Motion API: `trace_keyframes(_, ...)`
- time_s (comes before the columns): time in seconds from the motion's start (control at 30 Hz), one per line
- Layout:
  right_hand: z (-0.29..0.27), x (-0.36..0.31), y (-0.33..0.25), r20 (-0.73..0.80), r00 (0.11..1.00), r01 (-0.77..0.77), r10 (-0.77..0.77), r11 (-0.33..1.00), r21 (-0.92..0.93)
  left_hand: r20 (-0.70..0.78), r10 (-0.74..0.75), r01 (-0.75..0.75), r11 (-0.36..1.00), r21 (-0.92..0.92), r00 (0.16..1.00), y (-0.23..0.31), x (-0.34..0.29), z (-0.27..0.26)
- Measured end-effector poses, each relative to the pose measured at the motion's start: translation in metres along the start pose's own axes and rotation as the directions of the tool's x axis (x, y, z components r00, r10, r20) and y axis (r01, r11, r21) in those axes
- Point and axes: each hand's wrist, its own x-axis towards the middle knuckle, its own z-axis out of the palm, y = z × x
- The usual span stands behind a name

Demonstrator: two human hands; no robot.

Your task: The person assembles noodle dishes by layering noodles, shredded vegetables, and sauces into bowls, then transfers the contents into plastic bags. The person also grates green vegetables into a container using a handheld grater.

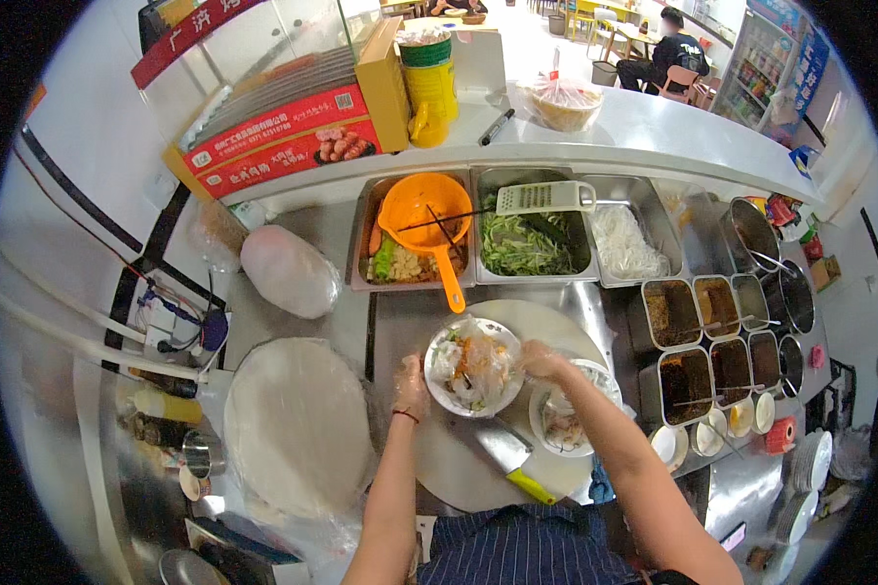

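Note:
A white bowl (pixel 456 407) of pale noodles or strips with greens and orange topping is held over a round cutting board (pixel 449 478). My left hand (pixel 412 387), in a clear plastic glove, grips the bowl's left side. On its right rim is my right hand (pixel 544 360), also gloved, with fingers closed at the edge; the fingertips are partly hidden. A second white bowl (pixel 537 426) with similar food stands just right, partly behind my right forearm. A cleaver (pixel 504 448) with a yellow-green handle lies on the board below the first bowl.
Beyond the board, steel trays hold an orange strainer (pixel 424 210), greens (pixel 527 246) under a grater (pixel 544 198), and white shreds (pixel 629 241). Sauce containers (pixel 685 380) stand at right. A plastic-covered round stack (pixel 298 429) lies at left. A person (pixel 678 54) sits far off.

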Motion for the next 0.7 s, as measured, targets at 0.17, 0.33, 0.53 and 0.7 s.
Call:
trace_keyframes(0.17,-0.021,-0.021,-0.032,0.018,0.989,-0.136,0.148,0.852,0.506,0.142,-0.118,0.16,0.929,-0.334,0.983,0.032,-0.02,0.028)
trace_keyframes(0.33,-0.061,-0.042,-0.046,0.078,0.99,0.044,-0.12,0.774,0.632,0.385,-0.114,0.331,0.757,-0.563,0.916,0.056,-0.036,0.058)
trace_keyframes(0.53,-0.053,-0.026,-0.027,0.155,0.986,-0.087,-0.063,0.597,0.797,0.504,0.013,0.294,0.8,-0.523,0.863,0.05,-0.031,0.069)
trace_keyframes(0.7,-0.035,-0.015,-0.012,0.147,0.985,-0.161,0.085,0.747,0.645,0.174,-0.178,0.2,0.973,-0.116,0.968,0.027,-0.022,0.024)
